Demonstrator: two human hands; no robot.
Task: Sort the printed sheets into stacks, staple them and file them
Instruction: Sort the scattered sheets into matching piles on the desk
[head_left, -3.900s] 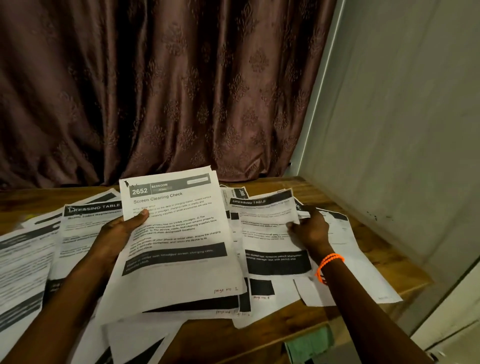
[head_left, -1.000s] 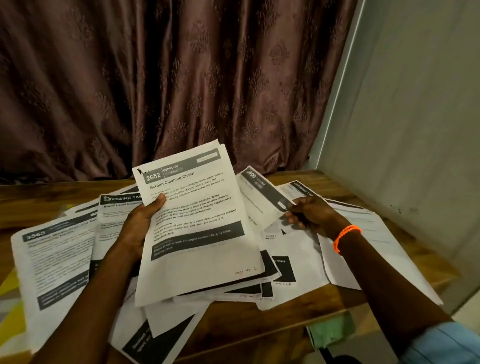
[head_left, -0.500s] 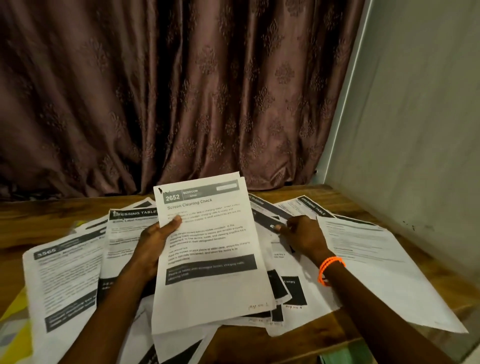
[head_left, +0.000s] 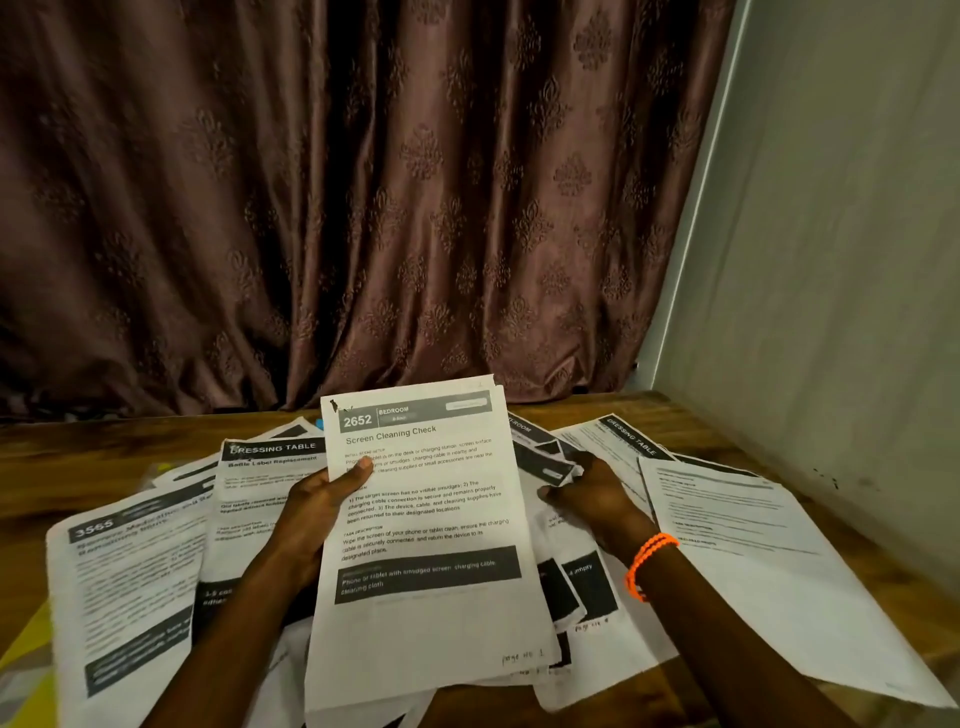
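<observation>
Head view: the left hand grasps a small raised stack of white printed sheets headed "2652 Screen Cleaning Check", thumb on its face. The right hand, with an orange bead bracelet on its wrist, pinches a black-banded loose sheet just right of the stack. Many other printed sheets, too overlapped to count, cover the brown wooden table.

Matt paper sheets on polished wood table; sheeny embossed cloth curtain; beaded wristband.
</observation>
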